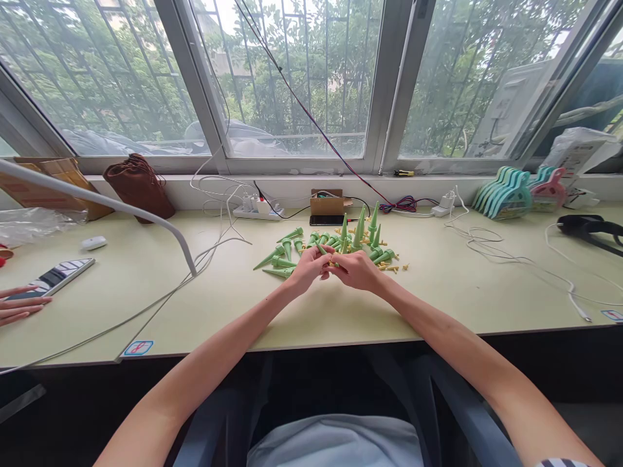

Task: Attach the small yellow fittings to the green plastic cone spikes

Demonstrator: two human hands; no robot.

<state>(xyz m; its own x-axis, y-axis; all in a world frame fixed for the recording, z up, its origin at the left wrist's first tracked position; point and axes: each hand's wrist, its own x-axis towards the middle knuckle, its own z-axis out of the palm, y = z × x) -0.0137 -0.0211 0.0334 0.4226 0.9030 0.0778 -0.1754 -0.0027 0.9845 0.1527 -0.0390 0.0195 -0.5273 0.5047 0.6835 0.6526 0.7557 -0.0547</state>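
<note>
My left hand (308,267) is closed around a green plastic spike (320,248), whose pointed end shows above the fingers. Against it, my right hand (359,270) is closed too, its fingertips meeting the left ones. A bit of yellow shows between the fingers, but most of what the right hand grips is hidden. Just beyond both hands lies a heap of green cone-shaped spikes with ribbed caps. Some stand upright, such as the tall spike (360,228); others lie flat, such as the spike (278,272) on the left. Small yellow plastic pieces (388,267) are scattered at the right.
Behind the heap are a dark phone (326,220) and an open cardboard box (327,205). White cables and a power strip (257,213) lie toward the window. At left, another person's hand (22,305) rests by a phone (63,275). Teal hangers (503,193) stand at right.
</note>
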